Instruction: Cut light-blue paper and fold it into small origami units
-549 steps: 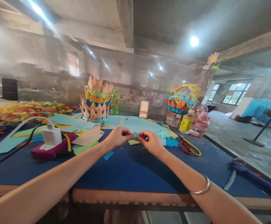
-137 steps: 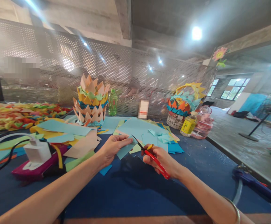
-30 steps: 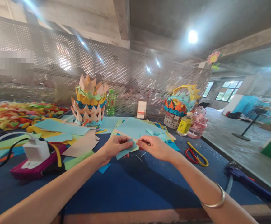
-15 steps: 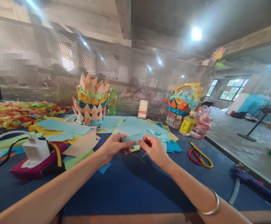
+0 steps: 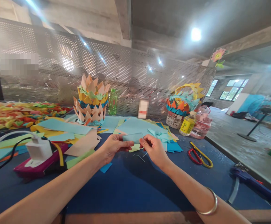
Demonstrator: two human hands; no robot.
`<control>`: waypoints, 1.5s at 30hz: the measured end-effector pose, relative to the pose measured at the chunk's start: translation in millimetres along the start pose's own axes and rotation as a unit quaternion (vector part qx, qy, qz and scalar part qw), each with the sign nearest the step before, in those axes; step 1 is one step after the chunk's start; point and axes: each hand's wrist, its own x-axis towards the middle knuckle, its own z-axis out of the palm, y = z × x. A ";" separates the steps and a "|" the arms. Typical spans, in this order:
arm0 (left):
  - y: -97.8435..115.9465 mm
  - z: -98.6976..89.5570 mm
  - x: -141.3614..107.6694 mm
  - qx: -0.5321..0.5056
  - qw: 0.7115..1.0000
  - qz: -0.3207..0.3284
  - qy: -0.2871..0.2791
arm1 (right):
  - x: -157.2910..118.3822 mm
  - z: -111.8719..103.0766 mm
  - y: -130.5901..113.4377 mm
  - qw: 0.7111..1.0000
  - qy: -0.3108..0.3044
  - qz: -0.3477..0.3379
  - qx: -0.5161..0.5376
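Clock directions are taken from the held paper, with 12 o'clock facing away from the person.

1. Table (image 5: pixel 116 193): supports all work items; no change of layout is evident beyond the scissors.
2. Tiered paper basket (image 5: pixel 92 107): upright at 10 o'clock, in the same place as in the earlier frames.
3. Handled paper basket (image 5: pixel 175 120): upright at 2 o'clock, likewise unchanged.
4. Loose light-blue sheets (image 5: pixel 135 124): flat at 12 o'clock, just beyond the hands.
5. Left hand (image 5: pixel 114 145): thumb and fingers clamped on the left part of the held paper.
6. Right hand (image 5: pixel 155 151): thumb and forefinger closed at the paper's right end. In the earlier cutting frame this hand held the scissors; both hands are now available for handling the paper, which suggests that cutting has paused or finished.
7. Scissors (image 5: pixel 200 156): lying on the table at 4 o'clock, red and yellow handles apart, out of both hands.
8. Light-blue paper piece (image 5: pixel 132 137): suspended between the hands, above the table. Its visible face now spans sideways; shortly before, it slanted down from the left hand. Whether it is creased cannot be determined.
9. Thin trimmings (image 5: pixel 140 158): on the table at 5 o'clock, near the right hand.
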 end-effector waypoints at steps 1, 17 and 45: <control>0.2 -0.1 0.2 0.005 1.000 -0.002 0.010 | 0.1 0.3 0.2 1.000 -0.001 0.000 -0.003; -0.4 -0.8 1.4 -0.101 0.994 -0.015 0.026 | -6.9 4.0 -3.4 0.996 -0.012 -0.081 -0.031; 1.4 0.0 -2.6 -0.068 0.986 -0.043 -0.143 | -0.7 -7.5 3.9 0.963 0.077 -0.190 -0.177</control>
